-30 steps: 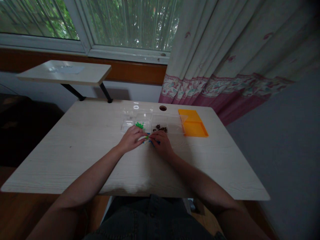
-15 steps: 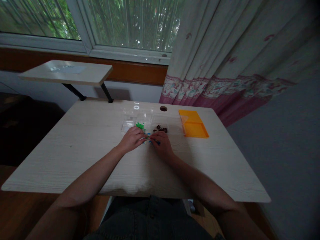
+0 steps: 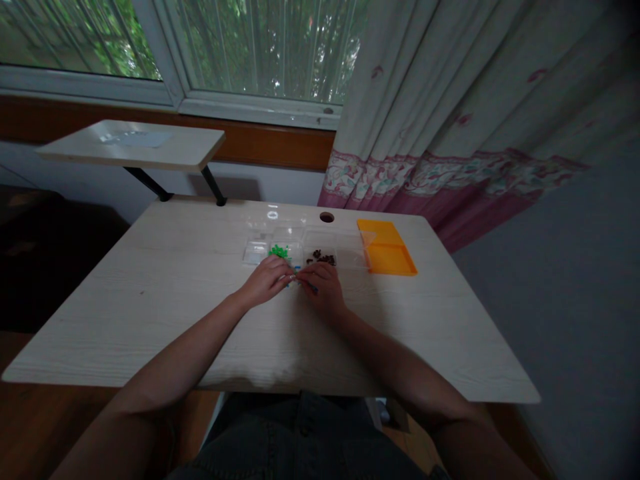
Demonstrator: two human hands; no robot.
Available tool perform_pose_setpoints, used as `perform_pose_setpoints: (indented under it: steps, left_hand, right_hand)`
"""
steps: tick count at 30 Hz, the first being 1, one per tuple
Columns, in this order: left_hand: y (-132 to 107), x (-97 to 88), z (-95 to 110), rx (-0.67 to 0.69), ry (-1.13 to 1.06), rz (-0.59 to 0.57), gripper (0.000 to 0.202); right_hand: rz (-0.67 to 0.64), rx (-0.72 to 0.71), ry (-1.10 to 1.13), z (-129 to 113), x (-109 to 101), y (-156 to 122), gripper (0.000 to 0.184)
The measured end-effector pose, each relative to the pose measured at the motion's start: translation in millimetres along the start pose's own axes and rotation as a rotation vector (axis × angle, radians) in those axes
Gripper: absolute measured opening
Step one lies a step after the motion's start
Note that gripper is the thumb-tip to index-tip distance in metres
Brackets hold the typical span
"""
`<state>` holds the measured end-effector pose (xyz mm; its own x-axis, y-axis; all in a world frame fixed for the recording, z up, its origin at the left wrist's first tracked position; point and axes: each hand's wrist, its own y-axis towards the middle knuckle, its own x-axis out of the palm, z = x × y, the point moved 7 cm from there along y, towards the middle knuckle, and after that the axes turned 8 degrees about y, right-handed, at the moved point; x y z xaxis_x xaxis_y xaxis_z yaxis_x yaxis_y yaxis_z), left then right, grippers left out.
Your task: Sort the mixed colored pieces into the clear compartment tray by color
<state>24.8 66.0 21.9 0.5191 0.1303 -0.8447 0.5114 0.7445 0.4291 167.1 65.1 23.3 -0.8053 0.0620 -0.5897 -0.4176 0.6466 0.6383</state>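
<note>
My left hand [image 3: 267,280] and my right hand [image 3: 323,285] rest side by side on the pale wooden table [image 3: 165,280], fingertips almost touching. Both are curled in a pinch over a small heap of tiny blue and green pieces [image 3: 298,275] between them; what each pinches is too small to name. Just beyond the fingers lies a clear compartment box [image 3: 295,241] with green pieces [image 3: 279,251] in one cell and dark brown pieces [image 3: 322,257] in another.
An orange lid or tray [image 3: 386,248] lies to the right of the clear box. A cable hole [image 3: 327,217] sits near the table's far edge. A raised shelf [image 3: 133,143] stands at the back left under the window; a curtain [image 3: 450,127] hangs at the right.
Both hands have stayed over the small heap, with only slight finger shifts; fewer green and blue pieces show between them now.
</note>
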Motion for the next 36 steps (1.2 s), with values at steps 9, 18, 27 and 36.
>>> perform_pose_setpoints:
  steps: [9,18,27,36]
  left_hand:
    - [-2,-12.7,-10,-0.072,0.036,0.148,0.020]
    - [-11,-25.8,-44,-0.321,0.110,0.332,0.019]
    - [-13,-27.0,-51,-0.392,0.131,0.364,0.018]
    - [-15,-26.1,-55,-0.428,0.162,0.348,0.020]
  right_hand:
    - [0.016,0.005,-0.053,7,-2,-2,0.020]
    - [-0.102,0.068,-0.113,14,6,-4,0.017]
    - [-0.210,0.016,-0.165,11,16,-7,0.019]
    - [-0.188,0.006,-0.170,12,17,-8,0.021]
